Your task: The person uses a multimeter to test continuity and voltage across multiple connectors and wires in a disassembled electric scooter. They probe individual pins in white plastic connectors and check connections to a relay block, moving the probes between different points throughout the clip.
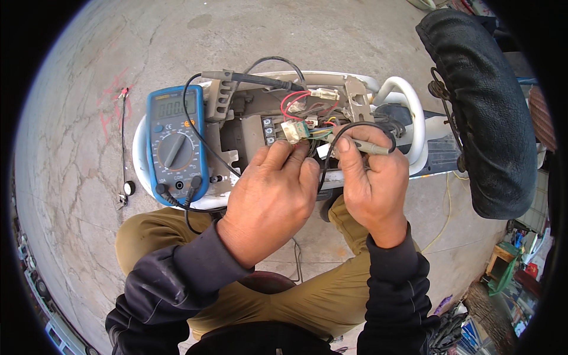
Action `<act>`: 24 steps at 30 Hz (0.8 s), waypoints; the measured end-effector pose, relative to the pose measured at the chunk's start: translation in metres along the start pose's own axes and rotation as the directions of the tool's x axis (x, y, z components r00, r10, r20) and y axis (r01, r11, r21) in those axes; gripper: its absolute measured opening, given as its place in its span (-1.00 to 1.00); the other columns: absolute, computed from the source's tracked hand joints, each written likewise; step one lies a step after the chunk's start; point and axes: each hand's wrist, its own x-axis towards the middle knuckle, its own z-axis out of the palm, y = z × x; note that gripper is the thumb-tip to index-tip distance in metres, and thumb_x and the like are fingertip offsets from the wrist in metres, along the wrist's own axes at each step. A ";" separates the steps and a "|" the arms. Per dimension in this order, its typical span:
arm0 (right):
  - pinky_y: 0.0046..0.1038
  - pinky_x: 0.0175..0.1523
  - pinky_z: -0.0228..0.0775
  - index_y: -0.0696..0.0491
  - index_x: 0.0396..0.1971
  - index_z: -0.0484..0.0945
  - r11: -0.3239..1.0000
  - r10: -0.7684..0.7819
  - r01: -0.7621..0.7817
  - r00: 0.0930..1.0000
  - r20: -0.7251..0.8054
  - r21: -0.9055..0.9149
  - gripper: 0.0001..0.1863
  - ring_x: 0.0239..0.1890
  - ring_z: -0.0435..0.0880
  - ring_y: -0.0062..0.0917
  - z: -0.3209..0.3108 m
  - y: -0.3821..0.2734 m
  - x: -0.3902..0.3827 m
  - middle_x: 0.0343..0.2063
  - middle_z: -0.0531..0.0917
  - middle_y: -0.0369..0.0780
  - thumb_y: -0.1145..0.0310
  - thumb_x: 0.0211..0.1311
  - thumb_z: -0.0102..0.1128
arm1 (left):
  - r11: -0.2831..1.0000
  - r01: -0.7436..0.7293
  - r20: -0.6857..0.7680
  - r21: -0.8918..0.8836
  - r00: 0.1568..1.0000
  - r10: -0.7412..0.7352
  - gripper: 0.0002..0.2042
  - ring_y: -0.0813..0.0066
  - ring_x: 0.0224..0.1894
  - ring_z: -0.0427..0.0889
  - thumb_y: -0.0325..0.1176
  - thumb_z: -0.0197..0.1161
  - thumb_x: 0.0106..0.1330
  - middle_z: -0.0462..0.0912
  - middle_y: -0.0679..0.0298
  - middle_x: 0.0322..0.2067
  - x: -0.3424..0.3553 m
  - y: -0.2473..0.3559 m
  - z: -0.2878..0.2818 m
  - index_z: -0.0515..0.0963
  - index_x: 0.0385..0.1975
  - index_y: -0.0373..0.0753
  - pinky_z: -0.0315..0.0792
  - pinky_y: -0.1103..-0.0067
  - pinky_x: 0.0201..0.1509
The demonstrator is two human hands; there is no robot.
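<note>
My left hand (266, 201) has curled fingers gripping at the lower edge of a white connector (293, 131) with a green end, fingertips partly hidden. My right hand (376, 195) holds a grey test probe (370, 147), its tip hidden among wires beside that connector. Red, green and yellow wires and another white connector (324, 94) lie in an opened white vehicle body (417, 136), near a screw terminal block (267, 130). A blue multimeter (176, 136) rests on the body at the left. The second probe (239, 77) lies across the top with its black lead looping down.
A black padded seat (477, 106) stands at the right. A thin cable with a small round part (129, 188) lies on the concrete floor (89, 148) at the left. My khaki-trousered legs are below. Assorted items and a wooden box (497, 263) lie at the lower right.
</note>
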 end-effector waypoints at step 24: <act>-0.59 -0.34 0.42 0.22 -0.15 0.73 0.994 0.009 0.027 0.944 -0.331 0.102 -0.75 -0.50 0.58 -0.67 -0.010 0.010 -0.011 -0.48 0.71 -0.26 0.30 0.63 0.33 | 0.975 -0.008 -0.031 -0.220 1.000 0.001 -0.48 -0.06 0.00 0.70 -0.53 0.52 -0.02 0.77 0.01 0.02 0.001 -0.011 -0.010 0.58 0.03 -0.35 0.62 0.26 0.13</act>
